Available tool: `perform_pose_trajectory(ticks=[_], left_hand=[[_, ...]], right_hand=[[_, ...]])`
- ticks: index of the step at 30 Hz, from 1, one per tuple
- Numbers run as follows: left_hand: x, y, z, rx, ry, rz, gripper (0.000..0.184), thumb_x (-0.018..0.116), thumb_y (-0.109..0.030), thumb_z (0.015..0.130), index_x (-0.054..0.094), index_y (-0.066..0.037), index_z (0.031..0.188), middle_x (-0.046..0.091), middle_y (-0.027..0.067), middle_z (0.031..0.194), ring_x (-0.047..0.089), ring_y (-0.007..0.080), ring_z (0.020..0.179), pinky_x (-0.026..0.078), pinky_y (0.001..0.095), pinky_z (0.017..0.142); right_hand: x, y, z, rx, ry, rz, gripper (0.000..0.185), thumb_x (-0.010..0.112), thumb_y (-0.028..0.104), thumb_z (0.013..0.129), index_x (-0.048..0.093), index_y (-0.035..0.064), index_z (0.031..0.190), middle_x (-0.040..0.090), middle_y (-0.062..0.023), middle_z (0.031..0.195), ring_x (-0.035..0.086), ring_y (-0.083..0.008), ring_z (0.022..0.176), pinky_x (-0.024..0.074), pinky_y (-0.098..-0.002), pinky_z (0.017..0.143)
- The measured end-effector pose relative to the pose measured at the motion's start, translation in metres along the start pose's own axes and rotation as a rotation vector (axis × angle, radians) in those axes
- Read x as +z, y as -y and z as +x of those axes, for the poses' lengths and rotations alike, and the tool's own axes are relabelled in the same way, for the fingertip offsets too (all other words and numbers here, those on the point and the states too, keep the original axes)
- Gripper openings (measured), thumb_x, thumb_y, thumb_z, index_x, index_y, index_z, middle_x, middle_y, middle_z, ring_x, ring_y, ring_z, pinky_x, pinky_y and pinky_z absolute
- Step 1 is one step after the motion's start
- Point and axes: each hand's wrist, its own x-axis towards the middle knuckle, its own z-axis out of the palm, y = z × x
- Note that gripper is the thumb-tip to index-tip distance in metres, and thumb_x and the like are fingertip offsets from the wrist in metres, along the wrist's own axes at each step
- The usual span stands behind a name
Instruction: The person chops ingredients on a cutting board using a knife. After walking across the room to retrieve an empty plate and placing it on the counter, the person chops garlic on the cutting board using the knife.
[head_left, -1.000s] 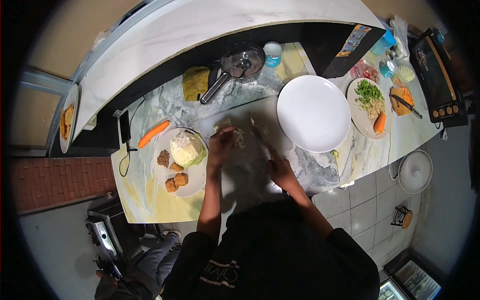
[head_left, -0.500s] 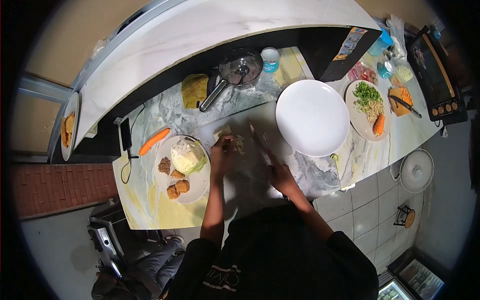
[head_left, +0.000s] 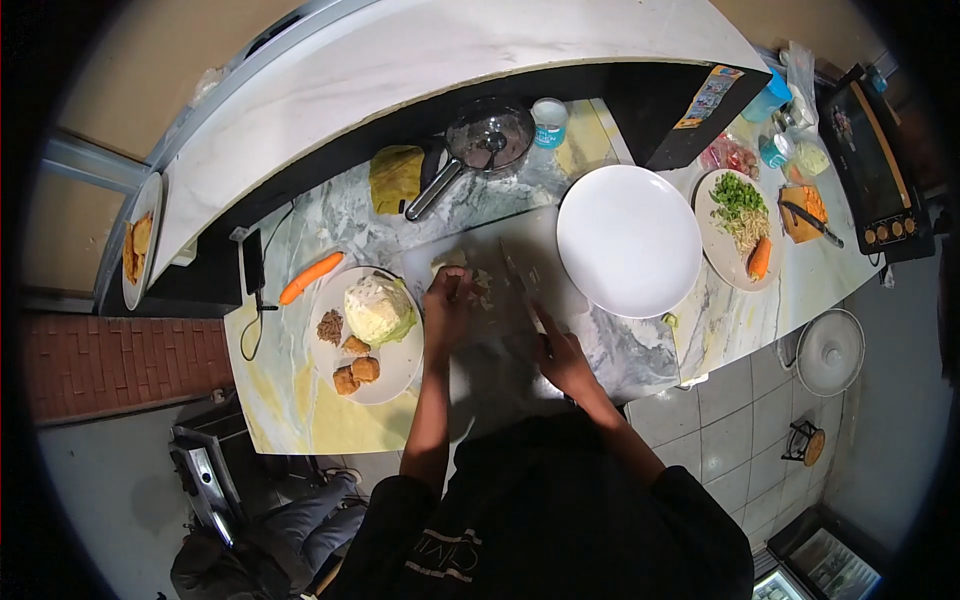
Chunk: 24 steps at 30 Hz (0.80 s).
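Note:
My right hand (head_left: 565, 362) is closed round the handle of a knife (head_left: 516, 268), whose blade points away from me over the pale cutting board (head_left: 425, 262). Curled fingers of my left hand (head_left: 449, 300) press on a pale piece of cabbage (head_left: 447, 259), partly hidden by the hand. Small chopped bits (head_left: 482, 288) lie between that hand and the blade. Left of the board, a plate (head_left: 392, 388) bears a cut cabbage (head_left: 378, 310), brown fried cubes (head_left: 364, 370) and a small brown heap (head_left: 329, 326).
A large white plate (head_left: 629, 240) overlaps the board's right side. Beyond stand a pan (head_left: 490, 140) and a tin (head_left: 549, 122). A carrot (head_left: 311, 278) lies at left. At right are a plate of chopped greens (head_left: 740, 196), another knife (head_left: 811, 222) and an oven (head_left: 875, 165). Someone sits lower left.
The camera view has shifted slightly. My left fingers cover more of the pale piece, and the knife blade has shifted slightly over the board.

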Motion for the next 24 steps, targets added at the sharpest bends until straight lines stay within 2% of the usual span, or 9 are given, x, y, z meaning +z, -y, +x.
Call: perform_pose_trajectory(ticks=[3,6,8,12,14,16,24], left_hand=[[-0.004,0.009,0.002,-0.059,0.031,-0.059,0.015,0.054,-0.017,0.096,0.052,-0.002,0.099,0.068,0.0075,0.078,0.063,0.0102,0.07,0.048,0.0246,0.061],[-0.004,0.006,0.001,0.021,0.03,-0.163,0.015,0.052,-0.017,0.097,0.05,-0.002,0.098,0.068,0.0082,0.081,0.064,0.0119,0.074,0.051,0.0257,0.065],[-0.004,-0.006,-0.003,-0.146,0.07,-0.283,0.013,0.051,-0.015,0.097,0.05,-0.002,0.099,0.066,0.0093,0.085,0.065,0.0151,0.079,0.055,0.0285,0.071],[-0.003,0.004,-0.002,-0.12,0.127,-0.38,0.012,0.051,-0.013,0.097,0.049,-0.002,0.099,0.064,0.0099,0.087,0.066,0.0177,0.085,0.056,0.0308,0.076],[0.0,-0.006,-0.006,-0.156,0.139,-0.486,0.013,0.053,-0.012,0.096,0.05,-0.001,0.101,0.063,0.0097,0.089,0.065,0.0183,0.089,0.056,0.031,0.078],[0.001,0.001,-0.004,-0.155,0.157,-0.493,0.013,0.054,-0.011,0.095,0.052,-0.001,0.102,0.064,0.0101,0.091,0.065,0.0181,0.089,0.056,0.0312,0.079],[0.005,0.008,-0.003,-0.138,0.204,-0.485,0.017,0.063,-0.013,0.091,0.06,0.0,0.1,0.067,0.0095,0.099,0.064,0.0135,0.086,0.053,0.026,0.076]], right_hand=[[0.001,-0.003,0.001,-0.031,-0.026,-0.004,0.067,0.049,-0.001,0.083,0.032,0.0173,0.145,0.049,-0.0167,0.054,0.048,-0.0296,0.047,0.0428,-0.0377,0.053],[-0.002,-0.001,0.001,0.006,0.0,-0.01,0.068,0.05,-0.001,0.083,0.031,0.0176,0.146,0.05,-0.0166,0.056,0.048,-0.0276,0.048,0.0423,-0.0368,0.053],[-0.001,-0.003,0.0,0.025,-0.001,-0.017,0.068,0.05,-0.001,0.082,0.032,0.0176,0.146,0.049,-0.0165,0.056,0.049,-0.0267,0.048,0.0423,-0.0362,0.054],[-0.003,0.0,-0.001,0.114,0.013,-0.006,0.07,0.051,0.0,0.081,0.032,0.018,0.145,0.048,-0.0156,0.056,0.05,-0.0231,0.05,0.0424,-0.0338,0.054],[0.0,-0.007,0.0,0.049,-0.028,-0.045,0.069,0.051,0.0,0.081,0.032,0.0173,0.145,0.049,-0.0151,0.056,0.05,-0.0223,0.05,0.0425,-0.033,0.054],[0.0,-0.005,0.0,-0.018,-0.066,-0.083,0.069,0.051,-0.001,0.081,0.032,0.0165,0.145,0.049,-0.0145,0.056,0.05,-0.0215,0.05,0.0427,-0.0322,0.055],[-0.004,0.005,-0.002,0.075,-0.042,-0.037,0.062,0.048,-0.001,0.087,0.031,0.0126,0.146,0.053,-0.0092,0.059,0.05,-0.0146,0.051,0.0436,-0.0292,0.053]])
